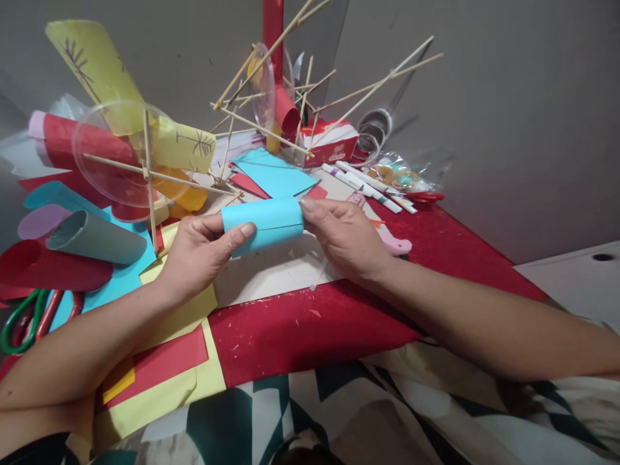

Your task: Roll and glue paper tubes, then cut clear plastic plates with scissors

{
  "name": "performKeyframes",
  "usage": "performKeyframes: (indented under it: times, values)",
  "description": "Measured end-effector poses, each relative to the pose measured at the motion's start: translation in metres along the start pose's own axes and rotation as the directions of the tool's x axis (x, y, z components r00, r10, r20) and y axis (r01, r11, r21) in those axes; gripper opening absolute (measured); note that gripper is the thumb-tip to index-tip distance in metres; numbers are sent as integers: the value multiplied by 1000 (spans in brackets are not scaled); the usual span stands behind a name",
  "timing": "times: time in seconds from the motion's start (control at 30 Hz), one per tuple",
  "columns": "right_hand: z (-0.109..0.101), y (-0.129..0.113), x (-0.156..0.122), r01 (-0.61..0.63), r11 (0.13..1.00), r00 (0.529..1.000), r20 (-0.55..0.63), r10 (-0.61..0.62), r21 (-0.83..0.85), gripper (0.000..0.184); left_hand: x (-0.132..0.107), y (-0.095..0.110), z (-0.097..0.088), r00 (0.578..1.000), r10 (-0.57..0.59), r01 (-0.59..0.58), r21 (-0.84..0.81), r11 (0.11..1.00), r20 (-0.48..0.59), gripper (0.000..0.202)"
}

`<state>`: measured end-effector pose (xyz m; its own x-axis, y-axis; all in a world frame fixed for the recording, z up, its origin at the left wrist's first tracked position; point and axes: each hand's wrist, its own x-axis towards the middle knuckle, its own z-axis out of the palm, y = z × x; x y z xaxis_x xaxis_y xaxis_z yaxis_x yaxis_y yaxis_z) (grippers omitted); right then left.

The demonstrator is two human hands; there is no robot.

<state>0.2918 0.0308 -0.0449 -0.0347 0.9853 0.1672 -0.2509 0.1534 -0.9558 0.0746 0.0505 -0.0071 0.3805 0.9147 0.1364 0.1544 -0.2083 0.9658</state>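
A light blue paper tube lies sideways between my two hands, above the work surface. A dark line or seam runs along its length. My left hand grips the left end, thumb on the front and fingers behind. My right hand pinches the right end between thumb and fingers. Below the tube is a pale board, and behind it lie flat blue paper pieces. A pink glue gun is partly hidden behind my right hand.
A frame of wooden sticks with clear plastic discs stands at the back. Rolled coloured papers and scissors crowd the left. White markers, tape rolls and a red box lie back right on the red cloth.
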Motion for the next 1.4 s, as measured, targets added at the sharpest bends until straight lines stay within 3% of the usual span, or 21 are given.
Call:
performKeyframes:
  times: [0.2,0.43,0.53,0.7,1.0,1.2,1.4]
  values:
    - [7,-7,-2,-128,990,992,7,128,56,37,0,1,5,999,33,-33,-10,999,18,28]
    - [7,-6,-5,-133,991,989,60,132,13,29,1,-3,5,999,26,-26,13,1000,19,27]
    - [7,-4,-4,-129,990,990,69,125,57,38,0,-2,5,999,44,-44,16,999,17,26]
    - [7,-5,-5,-217,974,973,97,210,64,33,-2,3,10,999,53,-52,24,998,-10,28]
    - [6,-2,-7,-179,984,981,83,177,18,25,-2,7,8,997,48,-51,49,998,65,33]
    - [8,-5,-9,-226,972,965,155,213,66,24,-4,10,11,995,95,-94,112,989,-5,38]
    - [10,-12,-11,-198,980,970,137,200,-28,28,-8,7,17,993,116,-115,100,988,-11,30]
